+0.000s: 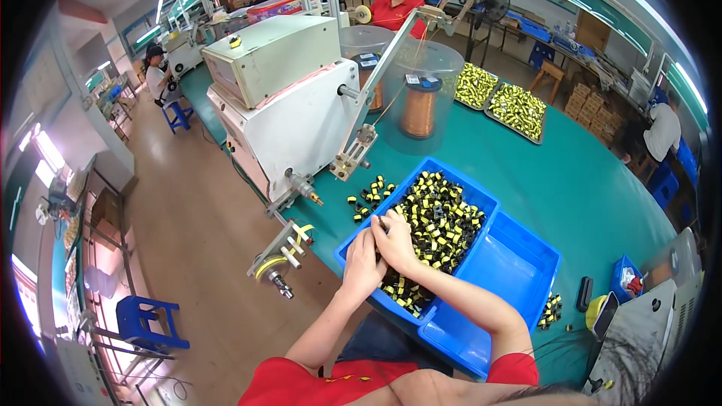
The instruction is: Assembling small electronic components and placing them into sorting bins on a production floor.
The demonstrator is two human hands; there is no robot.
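My left hand (pixel 364 265) and my right hand (pixel 395 243) meet over the near left part of a blue plastic bin (pixel 490 214). Their fingers are closed together. A dark bit shows at the fingertips, too covered to make out. Small black coil bobbins wrapped in yellow tape (pixel 440 214) fill the bin in a loose heap. More loose bobbins (pixel 371 194) lie on the green table just left of it. Against the bin's right side stands a second blue bin (pixel 519 259), its smooth floor showing.
A white winding machine (pixel 289 116) stands at left, its spindle (pixel 304 186) facing me. Behind are copper wire spools (pixel 419 109) in clear cylinders and two trays of yellow coils (pixel 516 109). A grey machine (pixel 639 331) is at right. A co-worker in red (pixel 395 11) sits across.
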